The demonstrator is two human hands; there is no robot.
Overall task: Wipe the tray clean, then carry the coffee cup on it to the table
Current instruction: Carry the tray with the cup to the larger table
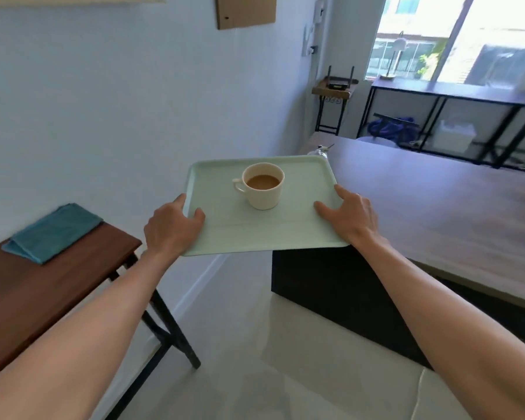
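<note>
A pale green tray (pixel 255 234) is held level in the air between both hands. My left hand (pixel 172 227) grips its left edge, thumb on top. My right hand (pixel 350 218) grips the right edge the same way. A cream coffee cup (pixel 262 189) full of light brown coffee stands upright near the tray's far middle, handle pointing left. The large grey-brown wooden table (pixel 437 195) lies just to the right, and the tray's right edge hangs over its near corner. A folded teal cloth (pixel 53 233) rests on the dark red-brown side table (pixel 43 286) at the left.
A black block (pixel 331 286) forms the big table's base below the tray. A small shiny object (pixel 319 151) sits at the table's far corner behind the tray. A stand with a router (pixel 337 86) and a long black-framed desk (pixel 455 92) stand by the window. Pale floor (pixel 240 359) lies underfoot.
</note>
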